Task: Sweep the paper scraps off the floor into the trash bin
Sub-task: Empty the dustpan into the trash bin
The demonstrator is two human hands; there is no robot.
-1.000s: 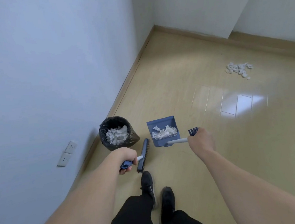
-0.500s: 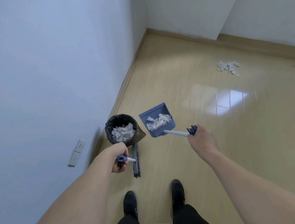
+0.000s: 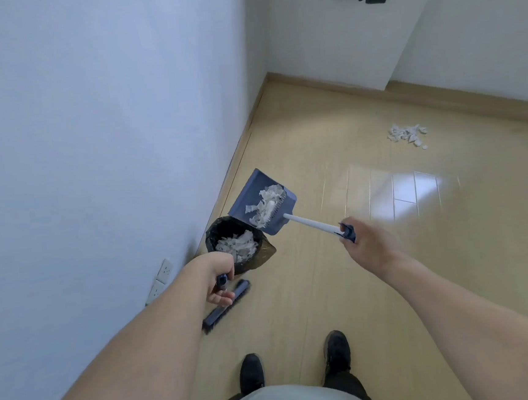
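The right hand (image 3: 367, 245), gripping its handle, has swung the loaded dustpan (image 3: 261, 204) up over the trash bin (image 3: 238, 248) by the wall, ready to tip, while the left hand (image 3: 216, 277) stays clenched on the broom (image 3: 225, 307).

Glossy wood-look floor (image 3: 344, 288), matt plastic dustpan (image 3: 252, 194), crumpled paper scraps (image 3: 407, 133)

A blue dustpan (image 3: 258, 202) on a white handle is held in the air, tilted, its near-left corner over the trash bin's rim, with white paper scraps (image 3: 265, 207) bunched against its comb edge. The trash bin (image 3: 240, 249) (lined with a black bag) stands by the left wall, holding more scraps. A blue brush (image 3: 226, 308) hangs just near of it. A small scrap pile (image 3: 407, 134) lies far right on the floor
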